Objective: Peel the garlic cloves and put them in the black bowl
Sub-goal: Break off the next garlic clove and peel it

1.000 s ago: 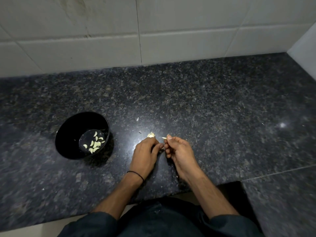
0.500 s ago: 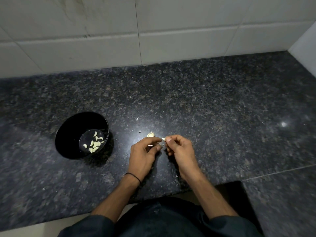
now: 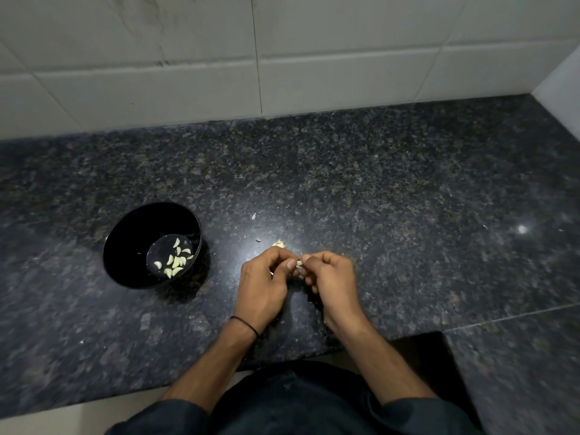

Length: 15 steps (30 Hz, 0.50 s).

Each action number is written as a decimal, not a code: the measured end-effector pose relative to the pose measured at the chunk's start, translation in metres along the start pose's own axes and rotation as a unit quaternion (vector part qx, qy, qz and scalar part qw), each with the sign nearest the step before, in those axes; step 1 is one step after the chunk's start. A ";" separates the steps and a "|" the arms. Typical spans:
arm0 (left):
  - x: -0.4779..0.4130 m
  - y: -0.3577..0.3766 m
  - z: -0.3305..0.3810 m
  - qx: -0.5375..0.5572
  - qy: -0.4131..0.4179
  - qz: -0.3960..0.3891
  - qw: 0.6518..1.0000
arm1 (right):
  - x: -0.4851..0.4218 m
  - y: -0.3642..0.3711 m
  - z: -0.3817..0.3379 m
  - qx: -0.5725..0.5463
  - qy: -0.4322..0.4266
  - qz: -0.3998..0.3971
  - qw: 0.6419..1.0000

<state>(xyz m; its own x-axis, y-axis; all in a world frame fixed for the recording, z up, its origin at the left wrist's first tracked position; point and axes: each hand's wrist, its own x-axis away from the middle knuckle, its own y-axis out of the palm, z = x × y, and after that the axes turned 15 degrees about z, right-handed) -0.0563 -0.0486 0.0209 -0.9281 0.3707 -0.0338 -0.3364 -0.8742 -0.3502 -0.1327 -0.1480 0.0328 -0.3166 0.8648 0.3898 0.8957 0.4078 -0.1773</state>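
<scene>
Watcher: Both hands have drawn together over the last second. The left hand (image 3: 262, 287) has curled its fingers up, and the right hand (image 3: 332, 284) has closed in until the fingertips meet.

Asker: What are they holding?

Watcher: One garlic clove (image 3: 299, 263), small and pale, pinched between the two sets of fingertips. Both hands are curled tight around it. Most of it is hidden, so I cannot tell how much skin it still wears.

Asker: So this one is mid-peel?

Watcher: That is my judgement, since it sits between the fingers and not in the bowl.

Asker: And further out?

Watcher: Just beyond the left hand's knuckles a pale garlic piece (image 3: 278, 244) lies on the countertop (image 3: 408, 183). I cannot tell whether it is an unpeeled clove or loose husk. Past that lie a few skin scraps (image 3: 253, 216). Well off to the left of the left hand stands the black bowl (image 3: 125, 224), with a small scatter of peeled cloves (image 3: 174, 262) on its bottom.

Asker: How much is left, then?

Watcher: Most of it looks done. This clove needs finishing and carrying left to the bowl, then perhaps the piece beyond the knuckles. I see no other garlic waiting.
</scene>
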 end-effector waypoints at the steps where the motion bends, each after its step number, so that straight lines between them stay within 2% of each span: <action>1: 0.001 -0.001 0.001 -0.008 0.008 0.003 1.000 | 0.000 0.002 -0.001 -0.033 0.055 -0.004 0.998; 3: 0.002 -0.001 0.002 -0.011 0.010 0.006 1.000 | 0.001 0.005 0.000 -0.047 0.106 -0.017 0.993; 5: 0.002 -0.002 0.004 0.001 -0.005 0.002 1.000 | 0.001 0.007 0.003 -0.024 0.094 -0.021 0.995; 8: 0.002 -0.003 0.005 0.047 -0.050 -0.014 0.998 | 0.002 0.010 0.010 0.058 0.009 0.004 0.998; 11: 0.002 -0.003 0.005 0.098 -0.091 -0.020 0.991 | 0.004 0.009 0.011 0.171 -0.079 0.019 0.982; 15: 0.002 -0.003 0.003 0.141 -0.120 -0.022 0.982 | 0.005 0.006 0.011 0.177 -0.124 0.028 0.976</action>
<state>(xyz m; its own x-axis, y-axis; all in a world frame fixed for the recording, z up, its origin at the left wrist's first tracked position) -0.0573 -0.0458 0.0245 -0.9112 0.3548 0.2094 -0.3761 -0.9238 -0.0713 -0.1322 -0.1376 0.0238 -0.3757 0.9151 0.1467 0.7633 0.3953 -0.5110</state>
